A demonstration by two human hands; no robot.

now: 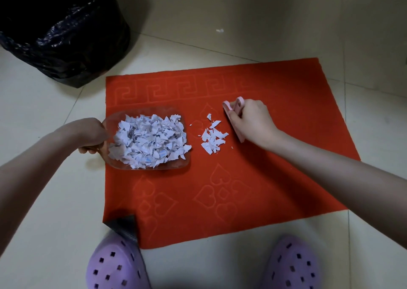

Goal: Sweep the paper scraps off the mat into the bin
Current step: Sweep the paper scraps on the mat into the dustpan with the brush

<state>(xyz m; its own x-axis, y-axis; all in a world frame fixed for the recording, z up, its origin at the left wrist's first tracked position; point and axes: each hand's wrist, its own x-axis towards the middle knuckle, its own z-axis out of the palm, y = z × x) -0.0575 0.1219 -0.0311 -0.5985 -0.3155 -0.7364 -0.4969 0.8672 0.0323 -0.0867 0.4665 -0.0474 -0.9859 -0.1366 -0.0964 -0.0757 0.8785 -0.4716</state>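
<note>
1. Purple clogs (116, 264) stood at the bottom edge of the head view, toes up against the red mat (264, 178). The mat's lower-left corner (124, 224) was flipped over, showing its dark backing.
2. Left of centre, the left hand (90, 134) was curled round the back end of the clear dustpan (174, 166). The pan sat on the mat's left edge, heaped with paper scraps (149, 141).
3. A smaller cluster of loose scraps (212, 136) lay on the mat just right of the pan's mouth, apart from it, with a few flecks around.
4. Right of centre, the right hand (251, 121) was clenched on a pink brush (229, 109) set down just right of that cluster.
5. Those scraps looked featherlight and limp, likely to flutter or cling to the pile, so pushing them with the brush seemed better than pinching. The pan seemed stiff and light, best held by its handle and kept level on the way to the black-lined bin (72, 52) at upper left.
6. The left hand hid the pan's handle, and the brush's bristles could not be made out. The bin was cut off by the frame and dark inside. A white speck (219, 30) on the tiles at top centre was too small to identify.
</note>
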